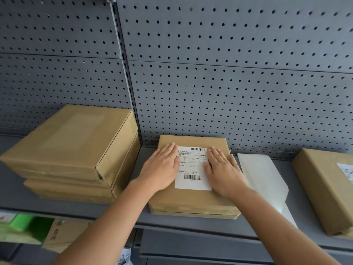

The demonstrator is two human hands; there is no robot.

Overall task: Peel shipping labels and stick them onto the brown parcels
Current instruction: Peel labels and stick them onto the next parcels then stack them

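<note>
A flat brown parcel lies on the grey shelf in the middle of the view. A white shipping label with two barcodes lies flat on its top. My left hand presses flat on the parcel, its fingertips at the label's left edge. My right hand lies flat over the label's right edge. The fingers of both hands are straight.
A stack of two brown parcels sits at the left. Right of the middle parcel lie glossy white backing sheets. Another labelled brown parcel stands at the far right. A grey pegboard wall rises behind; the shelf's front edge is near me.
</note>
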